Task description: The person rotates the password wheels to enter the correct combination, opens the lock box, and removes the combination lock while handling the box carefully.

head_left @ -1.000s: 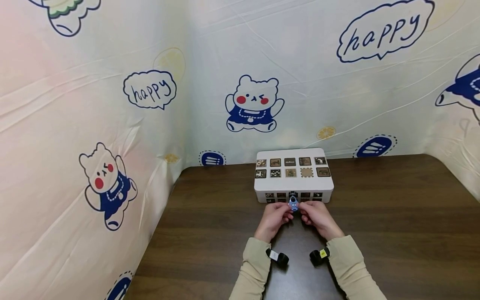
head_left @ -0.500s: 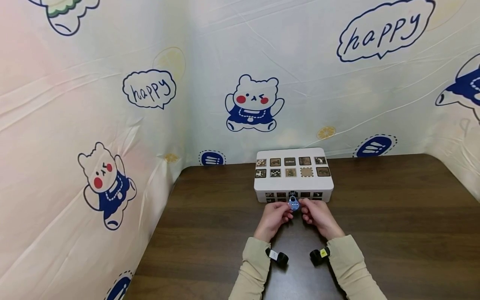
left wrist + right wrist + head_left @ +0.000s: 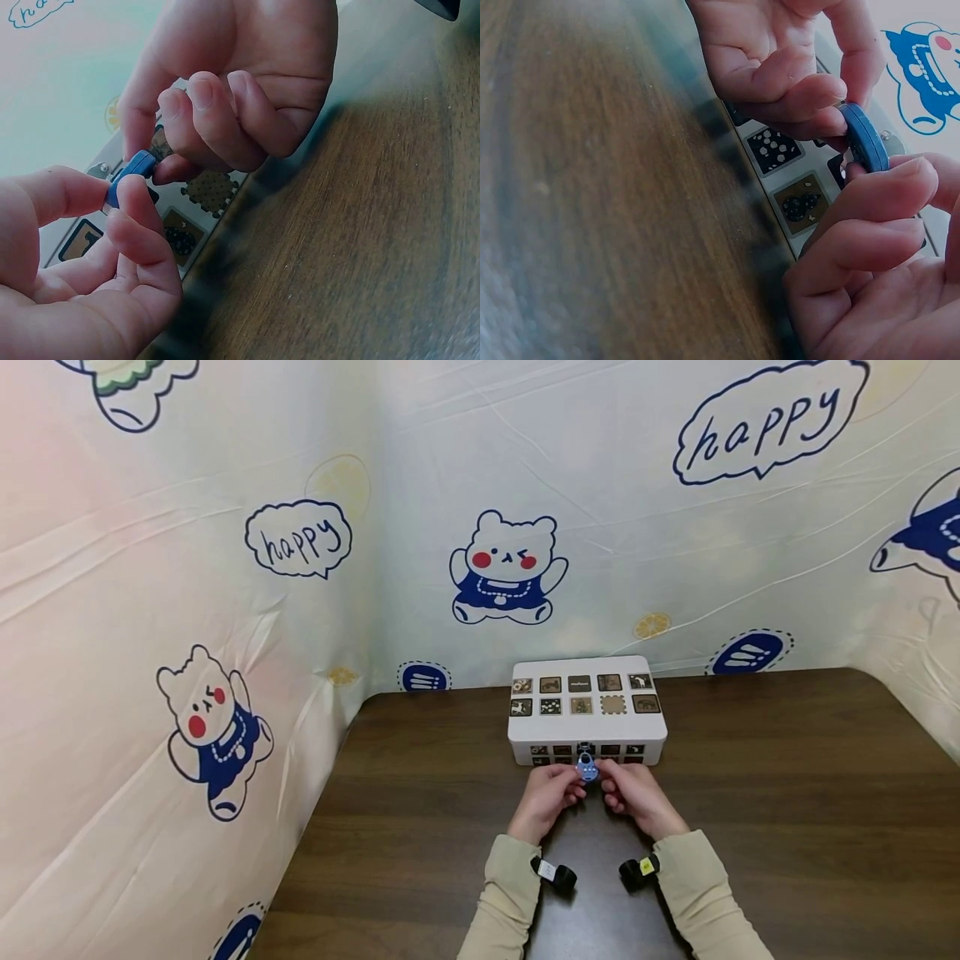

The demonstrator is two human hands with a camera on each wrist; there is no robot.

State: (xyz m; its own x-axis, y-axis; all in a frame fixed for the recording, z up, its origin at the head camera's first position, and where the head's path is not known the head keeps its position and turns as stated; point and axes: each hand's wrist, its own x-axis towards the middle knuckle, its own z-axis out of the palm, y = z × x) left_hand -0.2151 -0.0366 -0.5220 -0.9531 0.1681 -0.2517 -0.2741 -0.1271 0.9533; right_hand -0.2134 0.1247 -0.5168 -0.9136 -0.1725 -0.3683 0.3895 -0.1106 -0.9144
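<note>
A small blue padlock (image 3: 587, 768) with a metal shackle hangs at the latch on the front of a white box (image 3: 587, 727). Small pale marks show on its face. My left hand (image 3: 548, 797) pinches the padlock's left edge between thumb and index finger. From the other side, my right hand (image 3: 636, 793) has its thumb and index finger on the right edge. The left wrist view shows the blue padlock (image 3: 135, 166) edge-on between both hands' fingertips. In the right wrist view, the fingers partly cover the padlock (image 3: 866, 139).
Dark square pictures cover the lid and front of the box, which stands near the back of a brown wooden table (image 3: 420, 827). Behind it hangs a pale curtain (image 3: 420, 527) with printed bears. Black wrist cameras (image 3: 564, 881) sit at both sleeves.
Half a second ago the right fingertips stood slightly off the padlock; now they are back at its right edge. The padlock has turned a little. The left hand and box stay in place.
</note>
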